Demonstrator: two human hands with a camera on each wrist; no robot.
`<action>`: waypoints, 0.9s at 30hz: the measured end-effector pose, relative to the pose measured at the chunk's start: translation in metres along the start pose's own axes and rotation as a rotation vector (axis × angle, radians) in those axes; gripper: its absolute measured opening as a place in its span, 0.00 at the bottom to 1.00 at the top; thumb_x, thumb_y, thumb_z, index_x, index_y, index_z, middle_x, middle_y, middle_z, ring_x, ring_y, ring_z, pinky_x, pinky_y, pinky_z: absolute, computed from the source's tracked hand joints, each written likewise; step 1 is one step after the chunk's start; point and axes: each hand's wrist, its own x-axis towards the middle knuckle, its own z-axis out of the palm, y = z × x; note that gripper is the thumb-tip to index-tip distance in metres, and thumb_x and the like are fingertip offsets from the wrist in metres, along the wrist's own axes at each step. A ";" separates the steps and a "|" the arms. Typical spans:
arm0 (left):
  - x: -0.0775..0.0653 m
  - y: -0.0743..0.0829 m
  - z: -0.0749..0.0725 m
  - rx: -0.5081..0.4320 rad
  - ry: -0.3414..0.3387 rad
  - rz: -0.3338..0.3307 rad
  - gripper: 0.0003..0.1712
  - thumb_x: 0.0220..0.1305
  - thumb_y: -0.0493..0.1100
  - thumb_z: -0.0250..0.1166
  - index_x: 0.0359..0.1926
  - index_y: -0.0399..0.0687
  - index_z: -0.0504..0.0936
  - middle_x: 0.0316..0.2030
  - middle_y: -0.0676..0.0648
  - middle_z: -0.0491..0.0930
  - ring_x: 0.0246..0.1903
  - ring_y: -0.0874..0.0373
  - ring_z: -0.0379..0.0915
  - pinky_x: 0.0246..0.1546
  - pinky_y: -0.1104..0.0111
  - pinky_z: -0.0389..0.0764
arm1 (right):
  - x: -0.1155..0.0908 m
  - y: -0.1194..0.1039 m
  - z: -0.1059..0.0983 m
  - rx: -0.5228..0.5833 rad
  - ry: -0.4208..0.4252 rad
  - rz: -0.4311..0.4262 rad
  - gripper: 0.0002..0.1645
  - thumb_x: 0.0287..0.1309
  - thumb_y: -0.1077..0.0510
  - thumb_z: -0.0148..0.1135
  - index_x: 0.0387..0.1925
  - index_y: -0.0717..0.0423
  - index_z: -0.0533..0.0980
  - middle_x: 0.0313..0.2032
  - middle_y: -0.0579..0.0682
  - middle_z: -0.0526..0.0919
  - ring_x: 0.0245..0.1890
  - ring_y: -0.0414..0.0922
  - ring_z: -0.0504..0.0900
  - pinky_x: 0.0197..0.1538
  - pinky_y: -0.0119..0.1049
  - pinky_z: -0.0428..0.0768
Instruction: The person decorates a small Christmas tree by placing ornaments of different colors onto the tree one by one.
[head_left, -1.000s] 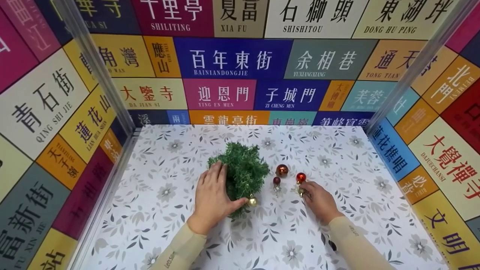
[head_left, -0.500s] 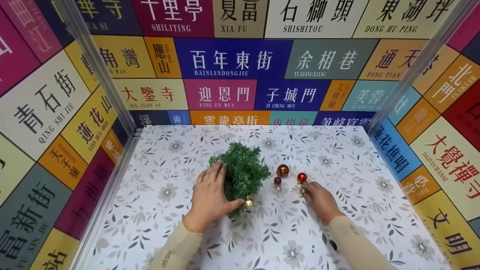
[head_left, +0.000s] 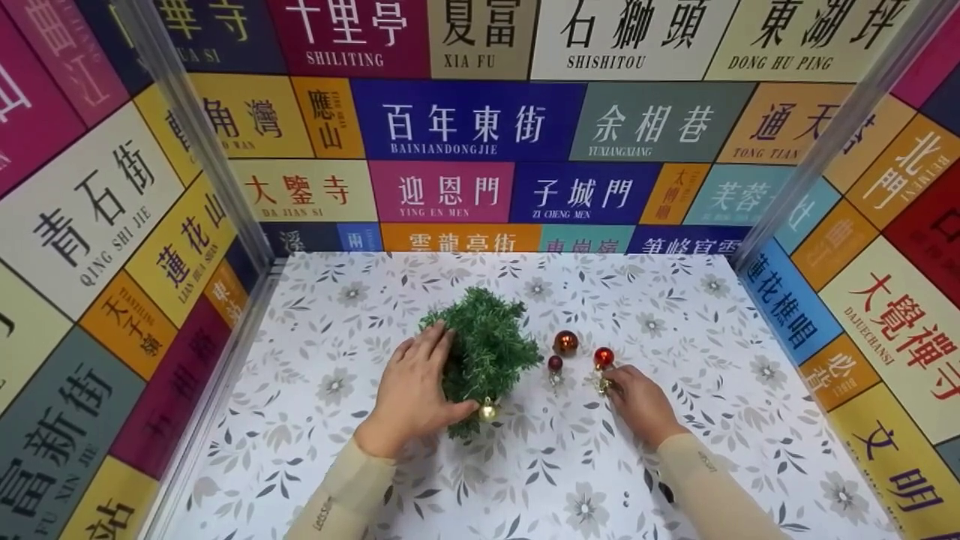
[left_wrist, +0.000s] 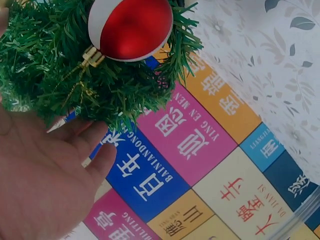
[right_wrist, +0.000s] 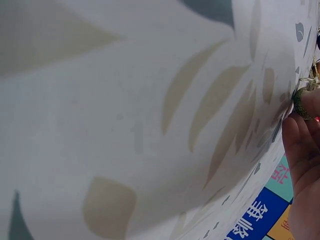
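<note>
A small green artificial Christmas tree [head_left: 487, 341] stands mid-table. My left hand [head_left: 416, 386] lies along its left side, fingers extended against the branches and thumb reaching across the front. A gold bauble [head_left: 488, 409] hangs low at the thumb tip. The left wrist view shows a red-and-white bauble [left_wrist: 132, 30] with a gold cap among the branches above the left palm [left_wrist: 45, 175]. Right of the tree, my right hand [head_left: 643, 405] pinches a small gold glitter bauble [right_wrist: 302, 103] at the tabletop, between thumb and fingers.
Near the right fingertips lies a shiny red bauble [head_left: 604, 356]. A copper-brown bauble [head_left: 565, 343] and a small dark red one [head_left: 555, 362] sit between it and the tree. Printed wall panels [head_left: 465, 120] enclose the leaf-patterned table [head_left: 330, 450] at the back and sides.
The gold bauble on the tree has shifted left and slightly down as the tree turned. My left hand has drawn a little to the left; the right hand has stayed almost still.
</note>
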 end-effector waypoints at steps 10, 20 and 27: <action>-0.003 -0.007 -0.001 -0.053 0.026 0.030 0.65 0.44 0.79 0.66 0.75 0.45 0.62 0.75 0.42 0.56 0.70 0.47 0.58 0.68 0.52 0.58 | 0.000 0.001 0.003 -0.008 0.043 -0.030 0.16 0.61 0.62 0.67 0.51 0.54 0.82 0.46 0.50 0.80 0.47 0.53 0.82 0.54 0.51 0.78; -0.007 -0.012 -0.002 -0.080 0.076 0.059 0.54 0.44 0.75 0.69 0.65 0.45 0.76 0.71 0.41 0.64 0.66 0.47 0.64 0.65 0.51 0.62 | 0.000 0.003 0.003 -0.004 0.029 -0.016 0.17 0.62 0.61 0.67 0.53 0.53 0.81 0.46 0.48 0.79 0.46 0.51 0.82 0.54 0.51 0.78; -0.007 -0.015 -0.003 -0.084 0.090 0.076 0.45 0.47 0.75 0.67 0.53 0.46 0.83 0.70 0.41 0.65 0.64 0.48 0.67 0.63 0.50 0.66 | -0.001 0.001 0.002 -0.004 0.030 -0.010 0.17 0.61 0.61 0.67 0.53 0.53 0.81 0.46 0.48 0.80 0.47 0.52 0.82 0.54 0.51 0.78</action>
